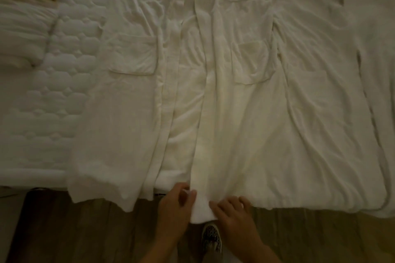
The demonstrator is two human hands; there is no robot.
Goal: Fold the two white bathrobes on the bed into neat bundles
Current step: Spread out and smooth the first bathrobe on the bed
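A white bathrobe (241, 117) lies spread flat and open-fronted on the bed, hem toward me, with two patch pockets showing. Its bottom hem hangs over the bed's near edge. My left hand (176, 211) pinches the lower corner of the robe's right front panel at the hem. My right hand (234, 218) rests on the same hem just to the right, fingers spread and pressing the cloth. More white cloth (333, 102) lies rumpled to the right of the robe; I cannot tell whether it is a second bathrobe or bedding.
A quilted white mattress (49, 100) shows bare on the left, with folded white bedding (23, 25) at the far left. Brown wooden floor (85, 232) runs along the bed's near edge, and a patterned shoe (211, 237) shows below my hands.
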